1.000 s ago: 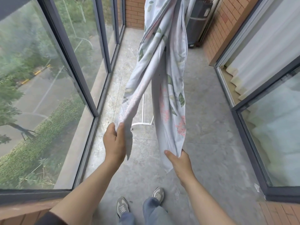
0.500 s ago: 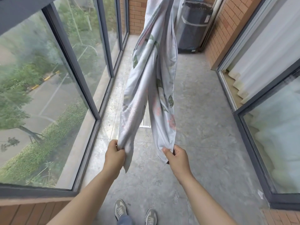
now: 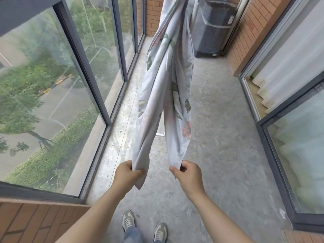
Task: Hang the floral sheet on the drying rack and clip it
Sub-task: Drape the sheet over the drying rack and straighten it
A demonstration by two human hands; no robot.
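Both hands — left hand (image 3: pixel 126 174), right hand (image 3: pixel 188 174) — grip floral sheet (image 3: pixel 171 95).

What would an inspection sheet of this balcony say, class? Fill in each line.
Surface: grey tiled floor.
Job's things: sheet hangs from above in two bunched strands; white rack bar shows behind it; clips not seen.
Clutter: covered appliance at the far end.
Hands: left hand grips one strand's end; right hand pinches the other.
Cables: nothing seen.
Surroundings: windows left, brick wall and glass door right.
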